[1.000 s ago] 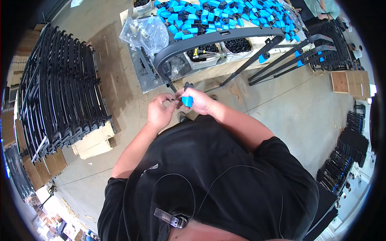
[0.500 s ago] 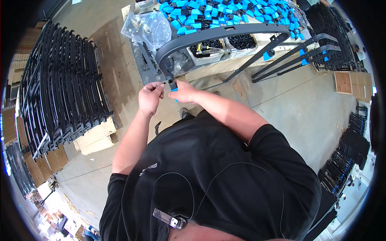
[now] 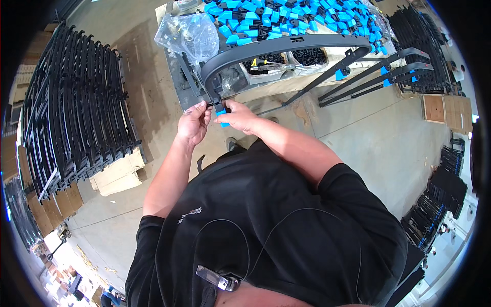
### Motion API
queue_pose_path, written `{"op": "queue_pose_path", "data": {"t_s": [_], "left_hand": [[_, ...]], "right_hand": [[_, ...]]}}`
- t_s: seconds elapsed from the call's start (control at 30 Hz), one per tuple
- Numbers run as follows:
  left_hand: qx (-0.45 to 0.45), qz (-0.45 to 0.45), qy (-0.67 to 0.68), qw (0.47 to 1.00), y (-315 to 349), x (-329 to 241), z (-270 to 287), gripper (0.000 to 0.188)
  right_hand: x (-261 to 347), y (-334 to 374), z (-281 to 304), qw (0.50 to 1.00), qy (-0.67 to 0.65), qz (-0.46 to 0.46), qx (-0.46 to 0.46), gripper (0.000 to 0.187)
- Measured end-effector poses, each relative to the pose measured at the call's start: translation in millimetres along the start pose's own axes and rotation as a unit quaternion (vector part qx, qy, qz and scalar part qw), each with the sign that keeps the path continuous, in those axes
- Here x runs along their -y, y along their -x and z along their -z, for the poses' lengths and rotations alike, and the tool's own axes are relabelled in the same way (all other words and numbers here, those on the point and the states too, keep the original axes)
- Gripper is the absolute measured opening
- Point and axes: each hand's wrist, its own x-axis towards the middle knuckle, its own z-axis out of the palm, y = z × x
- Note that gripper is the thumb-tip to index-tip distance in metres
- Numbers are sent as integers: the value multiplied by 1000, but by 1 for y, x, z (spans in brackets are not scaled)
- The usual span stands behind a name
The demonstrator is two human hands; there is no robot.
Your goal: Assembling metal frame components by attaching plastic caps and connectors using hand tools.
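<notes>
A black curved tubular frame (image 3: 302,41) arches in front of me, its near left end pointing down toward my hands. On that end sits a blue-and-black plastic clip (image 3: 222,115). My right hand (image 3: 240,119) is closed around the clip from the right side, the thumb across its lower blue part. At the clip's left side, my left hand (image 3: 192,125) pinches a small black part (image 3: 209,105) between thumb and finger. The part's tip meets the frame end; its exact kind is too small to make out.
Many blue-and-black clips (image 3: 286,15) lie heaped on the workbench (image 3: 286,85). Bins of small black parts (image 3: 308,55), a yellow-handled tool (image 3: 260,62) and a clear plastic bag (image 3: 186,36) are near. Racked black frames (image 3: 76,107) stand at left; more frames (image 3: 394,74) lean at right.
My left hand has brought the small black part rightward against the frame end. More of the clip's blue side shows under my right hand, and the frame sits slightly lower in view.
</notes>
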Motion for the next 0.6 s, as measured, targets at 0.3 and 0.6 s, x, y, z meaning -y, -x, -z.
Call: {"op": "queue_pose_path", "data": {"t_s": [0.3,0.6], "left_hand": [[19,7,119,993,-1,18,3,12],[-105,-91,-145,980,10,19,-23,17]], "right_hand": [[17,21,6,991,-102,-75,42,44],[-5,18,10,992,-103,-78,15,40]]}}
